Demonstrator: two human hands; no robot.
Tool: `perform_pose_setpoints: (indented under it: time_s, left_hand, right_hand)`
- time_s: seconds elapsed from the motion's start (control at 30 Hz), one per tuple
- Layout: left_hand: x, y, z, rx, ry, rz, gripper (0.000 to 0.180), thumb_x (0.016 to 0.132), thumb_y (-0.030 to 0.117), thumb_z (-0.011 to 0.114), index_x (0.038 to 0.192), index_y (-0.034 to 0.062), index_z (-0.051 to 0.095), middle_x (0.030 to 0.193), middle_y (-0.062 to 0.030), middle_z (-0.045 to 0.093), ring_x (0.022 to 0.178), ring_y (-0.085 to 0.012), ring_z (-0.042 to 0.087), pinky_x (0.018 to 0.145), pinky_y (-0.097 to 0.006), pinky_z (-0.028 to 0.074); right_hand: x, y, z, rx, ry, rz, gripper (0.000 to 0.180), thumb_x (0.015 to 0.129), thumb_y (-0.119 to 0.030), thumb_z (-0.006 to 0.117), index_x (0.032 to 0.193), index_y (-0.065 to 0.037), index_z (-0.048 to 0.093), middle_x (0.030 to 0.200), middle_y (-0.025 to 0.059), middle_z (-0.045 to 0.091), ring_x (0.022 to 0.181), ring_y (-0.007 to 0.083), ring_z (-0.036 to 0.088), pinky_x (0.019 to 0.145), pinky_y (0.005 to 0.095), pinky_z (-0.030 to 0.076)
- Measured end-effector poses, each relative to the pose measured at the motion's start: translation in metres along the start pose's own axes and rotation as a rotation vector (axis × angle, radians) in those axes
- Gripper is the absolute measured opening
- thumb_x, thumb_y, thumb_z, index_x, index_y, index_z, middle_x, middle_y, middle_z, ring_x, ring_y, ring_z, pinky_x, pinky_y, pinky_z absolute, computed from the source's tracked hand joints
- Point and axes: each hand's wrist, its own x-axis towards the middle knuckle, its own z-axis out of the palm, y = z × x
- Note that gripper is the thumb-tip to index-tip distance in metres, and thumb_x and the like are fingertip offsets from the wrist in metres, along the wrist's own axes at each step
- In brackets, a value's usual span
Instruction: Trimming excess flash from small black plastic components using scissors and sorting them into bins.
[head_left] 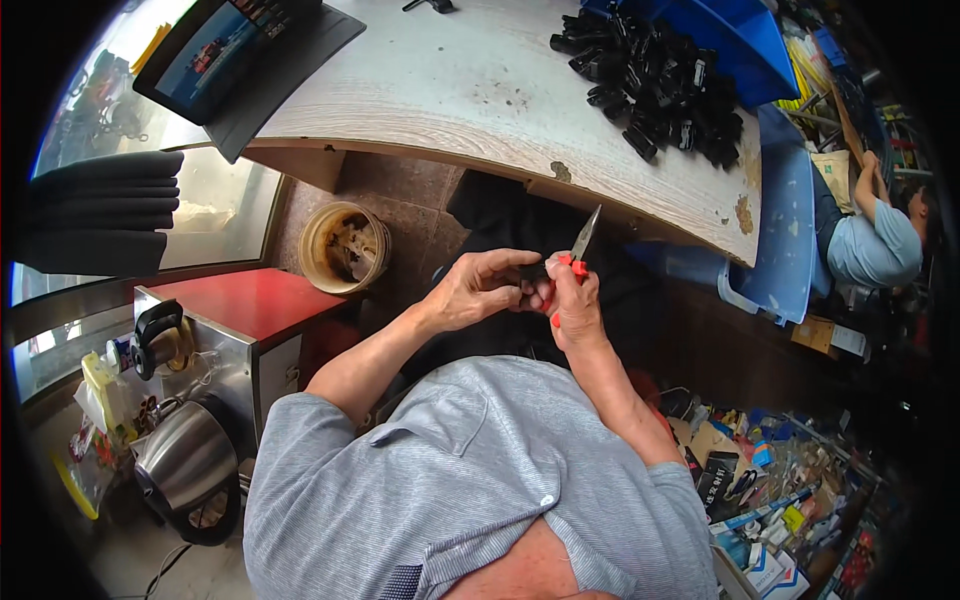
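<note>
Workbench (480, 90) edge lies just beyond my hands. My left hand (480, 290) pinches a small black part (533, 271) against the pliers (578, 250) gripped in my right hand (575, 305), their jaws pointing up toward that edge.

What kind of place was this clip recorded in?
Probably a small workshop or assembly bench. The right hand holds red-handled pliers, a heap of small black parts lies on the worn wooden table, and cluttered shelves of packaged goods stand nearby.

Soft daylight, sharp centre, warped rim.
</note>
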Motion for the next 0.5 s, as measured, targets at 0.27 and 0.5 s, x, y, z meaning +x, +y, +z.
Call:
perform_pose_setpoints:
  time_s: [0.27,0.5]
  left_hand:
    - [-0.005,-0.004,-0.002,0.118,-0.041,0.080,0.048,0.090,-0.002,0.065,0.136,-0.0006,0.051,0.108,-0.0127,0.067,0.096,-0.0173,0.066,0.084,-0.033,0.056]
    - [0.006,-0.017,0.013,0.830,0.189,0.654,0.041,0.077,0.004,0.077,0.113,0.0011,0.058,0.099,-0.0163,0.067,0.084,-0.0310,0.069,0.072,-0.035,0.057]
  right_hand:
    - [0.000,0.006,-0.005,-0.031,-0.015,0.032,0.014,0.089,-0.021,0.061,0.083,-0.008,0.058,0.065,0.0007,0.051,0.055,0.0103,0.051,0.051,0.0270,0.046]
    - [0.007,0.013,-0.013,-0.108,0.022,0.024,0.017,0.087,-0.025,0.065,0.087,-0.008,0.063,0.073,-0.0007,0.054,0.061,0.0098,0.050,0.057,0.0260,0.043]
